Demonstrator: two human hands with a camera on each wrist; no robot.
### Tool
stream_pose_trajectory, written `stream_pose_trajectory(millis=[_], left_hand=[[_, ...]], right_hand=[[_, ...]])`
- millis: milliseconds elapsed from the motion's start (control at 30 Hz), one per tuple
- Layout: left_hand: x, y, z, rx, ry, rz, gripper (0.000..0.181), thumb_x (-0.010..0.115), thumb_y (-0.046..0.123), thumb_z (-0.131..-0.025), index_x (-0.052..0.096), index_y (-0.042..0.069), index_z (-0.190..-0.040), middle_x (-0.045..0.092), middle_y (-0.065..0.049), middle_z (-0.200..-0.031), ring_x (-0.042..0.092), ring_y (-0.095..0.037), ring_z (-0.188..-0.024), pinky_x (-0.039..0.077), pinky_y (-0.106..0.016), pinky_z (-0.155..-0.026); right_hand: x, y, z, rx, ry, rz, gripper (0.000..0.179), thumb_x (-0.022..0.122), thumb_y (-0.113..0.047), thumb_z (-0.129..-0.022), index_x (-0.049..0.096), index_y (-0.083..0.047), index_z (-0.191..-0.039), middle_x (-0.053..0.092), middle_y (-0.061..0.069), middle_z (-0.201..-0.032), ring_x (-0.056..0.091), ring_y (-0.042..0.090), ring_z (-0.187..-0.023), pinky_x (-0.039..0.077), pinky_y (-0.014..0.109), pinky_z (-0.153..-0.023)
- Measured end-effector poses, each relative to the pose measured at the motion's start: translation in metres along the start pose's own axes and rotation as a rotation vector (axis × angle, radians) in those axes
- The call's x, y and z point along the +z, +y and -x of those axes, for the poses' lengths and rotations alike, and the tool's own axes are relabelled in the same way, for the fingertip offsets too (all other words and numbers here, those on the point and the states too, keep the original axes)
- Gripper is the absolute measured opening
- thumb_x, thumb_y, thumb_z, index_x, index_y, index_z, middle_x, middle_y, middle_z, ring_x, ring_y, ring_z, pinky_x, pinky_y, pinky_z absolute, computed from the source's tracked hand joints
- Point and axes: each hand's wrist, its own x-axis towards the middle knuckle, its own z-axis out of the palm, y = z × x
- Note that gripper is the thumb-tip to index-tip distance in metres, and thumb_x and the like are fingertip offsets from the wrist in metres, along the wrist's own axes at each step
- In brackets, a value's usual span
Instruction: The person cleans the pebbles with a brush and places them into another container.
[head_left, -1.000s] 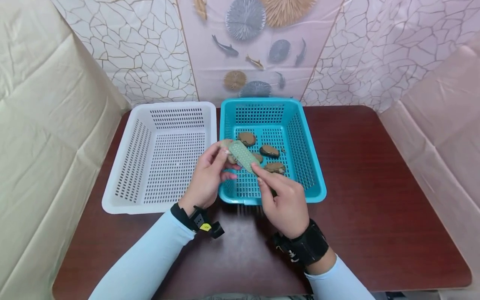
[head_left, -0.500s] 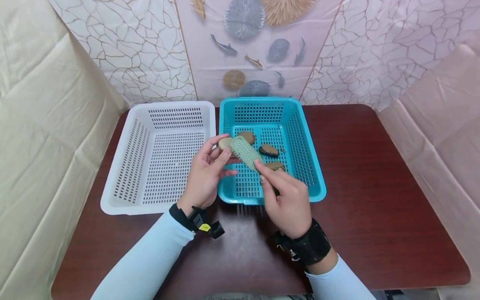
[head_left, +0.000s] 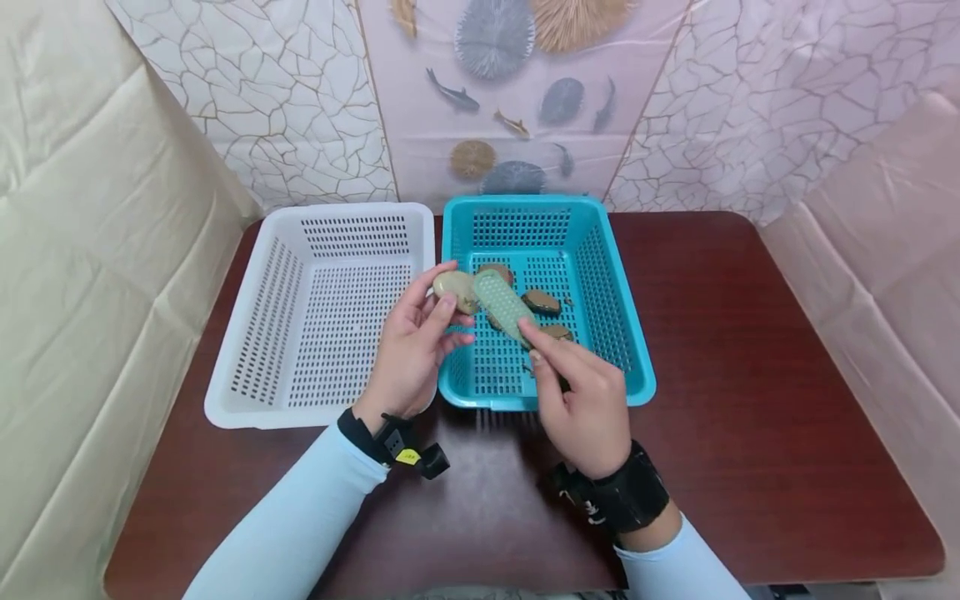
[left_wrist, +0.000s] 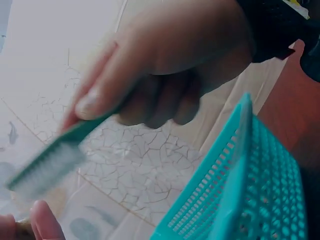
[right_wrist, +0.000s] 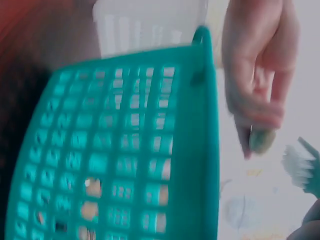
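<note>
Over the teal basket point(head_left: 637, 350), my left hand point(head_left: 405, 354) holds a smooth, pale oval stone point(head_left: 447, 286) between thumb and fingers. A brownish smear marks the stone's right side. My right hand point(head_left: 588, 408) grips a green scrub brush point(head_left: 501, 302) by its handle, index finger along the back. White bristles point(left_wrist: 62, 162) show blurred in the left wrist view. The brush head is right beside the stone in the head view, while the right wrist view has a gap between them. Several mud-brown stones point(head_left: 542, 302) lie in the teal basket, partly hidden by the brush and hands.
A white plastic basket point(head_left: 225, 392) stands left of the teal one, nearly against it. Both are on a dark red-brown table point(head_left: 750, 375). Cloth-like walls point(head_left: 862, 225) close in the sides, and a patterned backdrop point(head_left: 300, 100) hangs behind.
The brush and right hand have shifted slightly right, off the stone. More of the pale stone shows, lifted a little in the left hand. The baskets have stayed in place.
</note>
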Motion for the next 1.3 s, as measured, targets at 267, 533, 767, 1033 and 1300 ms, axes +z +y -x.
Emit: stream_pose_trajectory(millis=[267, 533, 767, 1033, 1300], left_hand=[[0.002, -0.012, 0.014, -0.041, -0.038, -0.005, 0.045, 0.042, 0.012, -0.12, 0.046, 0.01, -0.165, 0.062, -0.014, -0.13, 0.055, -0.015, -0.089, 0.06, -0.023, -0.078], [0.002, -0.01, 0.01, -0.049, -0.069, -0.073, 0.046, 0.039, 0.01, -0.121, 0.043, 0.007, -0.166, 0.059, -0.014, -0.122, 0.054, -0.018, -0.092, 0.06, -0.024, -0.075], [0.002, -0.007, 0.008, -0.033, -0.087, -0.063, 0.043, 0.035, 0.01, -0.121, 0.044, 0.003, -0.163, 0.062, -0.019, -0.137, 0.052, -0.021, -0.091, 0.061, -0.024, -0.077], [0.002, 0.0, 0.002, -0.074, -0.061, -0.04, 0.038, 0.04, 0.008, -0.12, 0.047, 0.001, -0.157, 0.065, -0.014, -0.125, 0.067, -0.025, -0.105, 0.065, -0.031, -0.085], [-0.003, 0.001, 0.005, -0.11, -0.062, 0.043, 0.039, 0.038, 0.005, -0.119, 0.039, -0.008, -0.156, 0.06, -0.033, -0.143, 0.077, -0.025, -0.11, 0.06, -0.044, -0.106]], right_hand=[[0.001, 0.01, 0.002, 0.044, -0.071, 0.146, 0.038, 0.074, -0.003, -0.103, 0.076, -0.008, -0.14, 0.076, 0.008, -0.085, 0.047, 0.012, -0.054, 0.039, 0.031, -0.049], [0.0, 0.007, -0.002, 0.013, -0.03, -0.008, 0.038, 0.07, -0.001, -0.104, 0.075, -0.008, -0.141, 0.072, 0.003, -0.081, 0.042, 0.008, -0.055, 0.034, 0.028, -0.049], [0.001, 0.02, -0.003, 0.055, -0.083, 0.177, 0.039, 0.074, -0.003, -0.103, 0.075, -0.01, -0.142, 0.074, 0.01, -0.079, 0.041, 0.011, -0.052, 0.033, 0.03, -0.047], [0.004, 0.003, -0.004, -0.041, 0.007, 0.061, 0.037, 0.07, -0.003, -0.103, 0.076, -0.008, -0.14, 0.05, -0.001, -0.065, 0.036, 0.01, -0.055, 0.031, 0.029, -0.049], [0.002, 0.014, -0.006, 0.022, -0.079, 0.192, 0.036, 0.073, -0.004, -0.103, 0.076, -0.007, -0.139, 0.07, 0.009, -0.075, 0.052, 0.019, -0.055, 0.043, 0.036, -0.047]])
